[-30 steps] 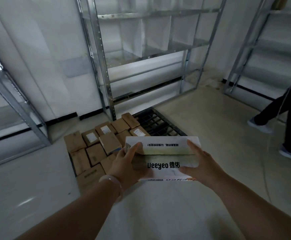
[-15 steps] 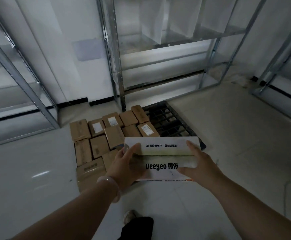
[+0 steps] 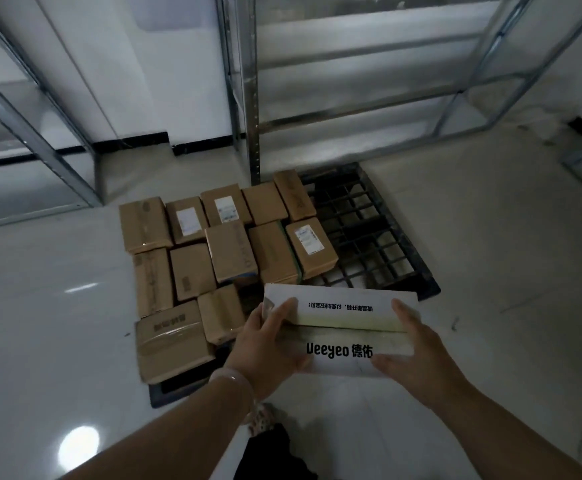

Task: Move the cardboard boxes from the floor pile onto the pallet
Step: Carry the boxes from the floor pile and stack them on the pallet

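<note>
Closest to me, at 6 o'clock, I've got a dark trouser leg [image 3: 272, 455] and the toe of a patterned shoe [image 3: 261, 419] on the glossy pale floor [image 3: 490, 237]. Both bare forearms reach forward from there, with a pale translucent bracelet [image 3: 230, 377] round the left wrist.

Just ahead at 12 o'clock, the flat white cardboard box with black "Veeyeo" lettering [image 3: 348, 329] is up off the floor, carried between both hands. The left hand [image 3: 269, 344] grips its left end, thumb laid over the top edge and fingers wrapped underneath. The right hand [image 3: 417, 351] clamps the right end the same way, thumb on top and fingers curled along the front face. The box sits level, long side across my view. Its far edge lines up with the near rim of the pallet, though from this angle I can't say whether it is over the pallet or short of it.

Beyond the box lies the black plastic grid pallet [image 3: 362, 233]. Its left part, towards 11 o'clock, is packed with brown cardboard boxes [image 3: 230, 251] lying flat in close rows, touching one another; a few carry white labels [image 3: 308, 239]. The right part, towards 1 o'clock, is bare grid.

Further out at 12 o'clock stands a galvanised metal shelving rack [image 3: 253, 98], its post just behind the pallet. A second metal rack [image 3: 33, 133] stands at 10 o'clock, and behind both runs the white wall [image 3: 144, 81] with a black skirting strip [image 3: 130, 147].
</note>
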`<control>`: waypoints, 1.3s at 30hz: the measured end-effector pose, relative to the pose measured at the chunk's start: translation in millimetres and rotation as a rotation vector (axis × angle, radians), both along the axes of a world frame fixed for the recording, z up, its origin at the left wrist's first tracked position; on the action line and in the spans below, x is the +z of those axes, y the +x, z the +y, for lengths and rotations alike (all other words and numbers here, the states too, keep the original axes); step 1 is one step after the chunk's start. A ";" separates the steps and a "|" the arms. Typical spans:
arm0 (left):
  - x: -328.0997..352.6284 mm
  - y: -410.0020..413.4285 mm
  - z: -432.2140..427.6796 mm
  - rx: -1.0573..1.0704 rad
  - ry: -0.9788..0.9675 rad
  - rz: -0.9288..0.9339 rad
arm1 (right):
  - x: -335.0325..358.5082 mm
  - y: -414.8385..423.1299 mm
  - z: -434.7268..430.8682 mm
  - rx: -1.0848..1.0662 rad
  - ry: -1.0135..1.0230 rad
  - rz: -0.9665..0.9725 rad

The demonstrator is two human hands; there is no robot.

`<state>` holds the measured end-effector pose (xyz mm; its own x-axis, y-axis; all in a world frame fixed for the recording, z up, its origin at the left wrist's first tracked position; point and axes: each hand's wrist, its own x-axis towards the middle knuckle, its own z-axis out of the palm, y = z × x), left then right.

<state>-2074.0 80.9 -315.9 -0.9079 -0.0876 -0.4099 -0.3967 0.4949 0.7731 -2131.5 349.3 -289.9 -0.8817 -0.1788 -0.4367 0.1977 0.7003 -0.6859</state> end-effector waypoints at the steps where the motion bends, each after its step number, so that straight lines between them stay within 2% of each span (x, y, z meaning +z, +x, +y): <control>1: -7.1 -9.4 -2.1 0.016 0.018 -0.003 | -10.5 -9.7 -3.1 -0.004 0.005 -0.010; 4: -38.3 -31.0 -6.4 0.043 0.000 0.009 | -47.9 -39.4 -10.6 0.015 0.028 -0.041; 10: -139.6 -55.0 -14.4 0.156 0.051 -0.146 | -154.4 -100.9 -29.0 0.145 0.082 -0.138; 15: -245.7 -82.9 -18.3 0.292 -0.090 -0.219 | -263.1 -155.8 -53.9 0.280 0.210 -0.173; 23: -396.2 -123.8 -26.1 0.434 -0.198 -0.297 | -416.7 -210.4 -90.4 0.374 0.217 -0.183; 29: -450.6 -149.9 -23.4 0.427 -0.347 -0.409 | -486.9 -221.3 -104.9 0.369 0.214 -0.184; 39: -494.8 -165.1 -28.9 0.498 -0.379 -0.487 | -536.0 -227.5 -120.7 0.394 0.192 -0.165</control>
<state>-2239.1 52.1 -810.7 -0.4512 -0.6492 -0.6124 -0.8911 0.3648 0.2699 -2358.9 228.6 -825.9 -0.6789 -0.3881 -0.6232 -0.0127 0.8549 -0.5186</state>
